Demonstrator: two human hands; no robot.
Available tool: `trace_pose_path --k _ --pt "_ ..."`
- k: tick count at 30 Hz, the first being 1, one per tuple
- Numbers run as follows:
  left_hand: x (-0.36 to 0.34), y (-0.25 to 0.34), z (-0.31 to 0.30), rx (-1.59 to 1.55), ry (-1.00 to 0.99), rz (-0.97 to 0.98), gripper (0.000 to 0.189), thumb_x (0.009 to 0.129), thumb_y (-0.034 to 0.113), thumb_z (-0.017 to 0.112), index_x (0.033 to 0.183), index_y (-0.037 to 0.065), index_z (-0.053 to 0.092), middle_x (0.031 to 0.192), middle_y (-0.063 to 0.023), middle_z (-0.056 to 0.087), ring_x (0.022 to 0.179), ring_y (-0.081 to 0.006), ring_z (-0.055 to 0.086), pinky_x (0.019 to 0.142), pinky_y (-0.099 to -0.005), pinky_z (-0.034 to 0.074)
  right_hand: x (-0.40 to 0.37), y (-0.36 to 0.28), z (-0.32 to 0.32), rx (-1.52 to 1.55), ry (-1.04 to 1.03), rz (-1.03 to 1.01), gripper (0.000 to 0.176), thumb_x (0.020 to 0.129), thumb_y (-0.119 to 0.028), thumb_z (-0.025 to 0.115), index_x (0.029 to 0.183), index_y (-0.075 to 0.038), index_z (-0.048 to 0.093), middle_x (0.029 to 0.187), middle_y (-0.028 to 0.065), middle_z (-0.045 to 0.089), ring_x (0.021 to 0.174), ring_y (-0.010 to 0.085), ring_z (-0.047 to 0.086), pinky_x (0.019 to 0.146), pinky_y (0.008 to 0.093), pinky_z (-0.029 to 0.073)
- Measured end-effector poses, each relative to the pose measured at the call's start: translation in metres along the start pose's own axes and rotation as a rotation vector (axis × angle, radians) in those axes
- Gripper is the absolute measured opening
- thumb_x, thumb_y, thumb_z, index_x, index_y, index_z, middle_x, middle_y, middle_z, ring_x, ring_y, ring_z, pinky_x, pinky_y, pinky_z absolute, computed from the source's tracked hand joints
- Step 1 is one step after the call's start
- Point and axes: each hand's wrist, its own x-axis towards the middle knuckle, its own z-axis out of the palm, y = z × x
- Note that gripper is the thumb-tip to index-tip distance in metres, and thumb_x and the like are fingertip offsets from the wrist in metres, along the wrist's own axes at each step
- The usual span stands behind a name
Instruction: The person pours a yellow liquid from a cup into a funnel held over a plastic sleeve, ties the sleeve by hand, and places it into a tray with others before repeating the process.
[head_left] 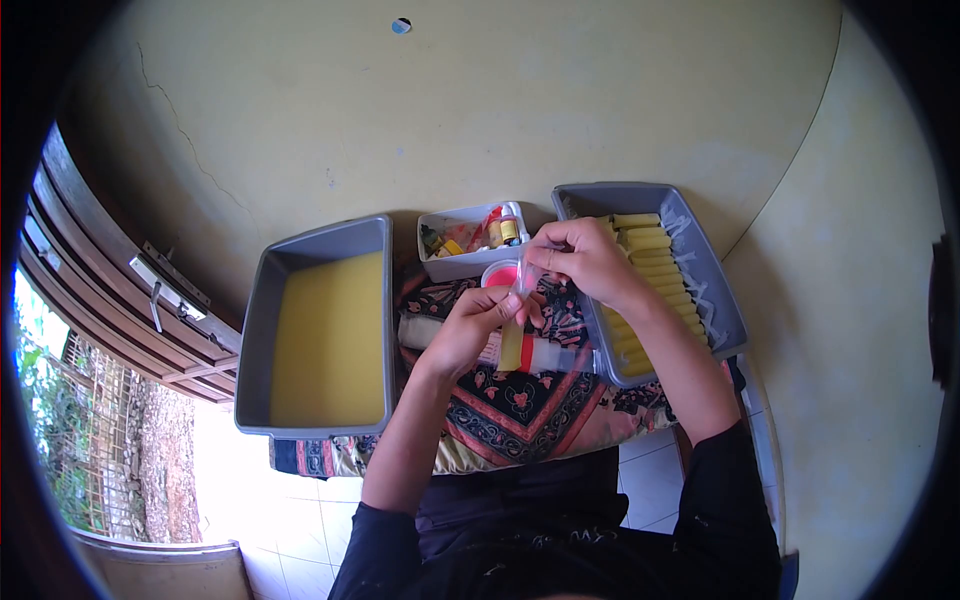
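Observation:
My left hand (477,320) is closed around the neck of a slim clear plastic bag (511,348) with yellow liquid in its lower part, which hangs down. Pinched in the fingers of my right hand (585,262) is the upper, unfilled end of the same bag. Behind my hands stands a small round tub (498,272) with something pink inside, partly covered by my fingers. A pack of clear plastic bags (553,357) lies across the patterned cloth (520,400) below. The fingertips of both hands are partly hidden by each other and the plastic.
A grey basin (388,300) of yellow liquid stands at the left. On the right, another grey basin (728,300) holds several filled, knotted yellow bags (655,285). A white box (455,268) with small bottles (509,228) sits against the wall. A louvred wooden shutter (130,270) is at far left.

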Motion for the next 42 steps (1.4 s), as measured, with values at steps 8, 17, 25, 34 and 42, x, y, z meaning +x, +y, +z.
trace_pose_path --k 8,17,25,34,42 --pt "-0.011 -0.003 -0.004 0.021 0.116 -0.180 0.027 0.097 0.017 0.049 0.077 0.002 0.056 0.087 -0.0042 0.060 0.085 -0.0118 0.052 0.084 -0.0289 0.039 -0.019 0.000 0.015 -0.687 -0.030 -0.618 0.030 0.078 -0.008 0.064 0.108 -0.009 0.066 0.138 0.0137 0.043 0.125 0.0312 0.044 0.102 0.0424 0.039" --pt "-0.018 -0.020 -0.006 0.171 0.081 -0.144 0.028 0.098 0.023 0.045 0.088 -0.001 0.057 0.095 -0.0027 0.051 0.093 -0.0119 0.046 0.085 -0.0278 0.035 -0.023 0.024 0.019 -0.830 -0.119 -0.494 0.012 0.082 -0.014 0.064 0.082 -0.003 0.059 0.097 0.0137 0.064 0.095 0.0279 0.061 0.080 0.0404 0.047" --pt "-0.022 -0.019 -0.007 0.550 0.007 0.172 0.027 0.093 0.017 0.042 0.086 -0.005 0.054 0.103 -0.0143 0.052 0.104 -0.0287 0.048 0.097 -0.0377 0.030 -0.028 0.025 0.020 -0.390 -0.277 -0.245 0.017 0.092 -0.014 0.055 0.084 0.000 0.059 0.068 0.0158 0.061 0.062 0.0292 0.062 0.058 0.0369 0.046" --pt "-0.036 -0.033 -0.007 0.588 0.030 0.188 0.026 0.094 0.018 0.042 0.089 -0.004 0.054 0.102 -0.0130 0.052 0.101 -0.0275 0.047 0.096 -0.0373 0.030 -0.032 0.024 0.012 -0.212 -0.397 0.198 0.028 0.095 -0.021 0.053 0.076 -0.002 0.059 0.059 -0.0005 0.052 0.051 0.0079 0.050 0.048 0.0275 0.040" --pt "-0.046 -0.034 -0.007 0.747 0.051 0.132 0.017 0.092 0.010 0.048 0.083 -0.003 0.056 0.109 -0.0147 0.052 0.101 -0.0276 0.049 0.091 -0.0352 0.036 -0.038 0.032 0.027 0.364 -0.233 0.404 0.029 0.096 -0.022 0.054 0.073 -0.004 0.057 0.057 -0.0041 0.047 0.047 0.0028 0.040 0.042 0.0194 0.028"
